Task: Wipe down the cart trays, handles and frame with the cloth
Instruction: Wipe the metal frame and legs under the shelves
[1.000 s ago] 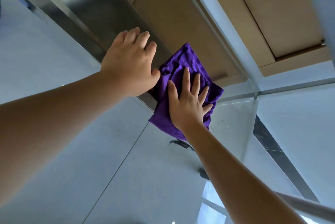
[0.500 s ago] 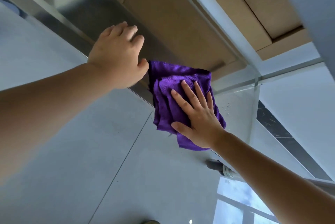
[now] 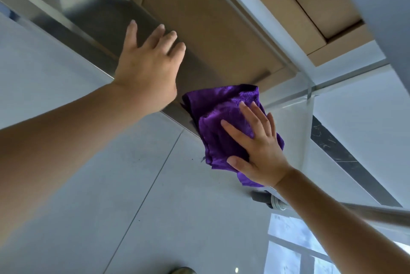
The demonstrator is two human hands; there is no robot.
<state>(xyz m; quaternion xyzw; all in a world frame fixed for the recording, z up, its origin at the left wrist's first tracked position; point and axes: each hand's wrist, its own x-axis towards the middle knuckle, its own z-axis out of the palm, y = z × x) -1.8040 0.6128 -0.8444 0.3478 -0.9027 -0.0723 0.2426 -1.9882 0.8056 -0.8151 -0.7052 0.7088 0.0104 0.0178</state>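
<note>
A folded purple cloth (image 3: 221,114) lies against the near corner of the steel cart tray (image 3: 106,20). My right hand (image 3: 259,147) presses flat on the cloth with its fingers spread, covering the cloth's lower right part. My left hand (image 3: 146,67) rests on the tray's side rim to the left of the cloth, fingers straight and reaching over the rim into the tray. The tray's steel corner post (image 3: 309,122) stands just right of the cloth. A steel handle bar (image 3: 377,213) runs along the lower right behind my right forearm.
Brown cardboard (image 3: 210,25) sits in the tray past my hands, and more cardboard (image 3: 310,0) lies beyond a pale frame bar (image 3: 255,14). Grey floor tiles (image 3: 111,185) spread below. A cart wheel (image 3: 268,200) shows near my right wrist.
My right hand has slid the cloth down and right along the tray corner. My left hand has opened out, its fingers now straight over the rim instead of curled on it.
</note>
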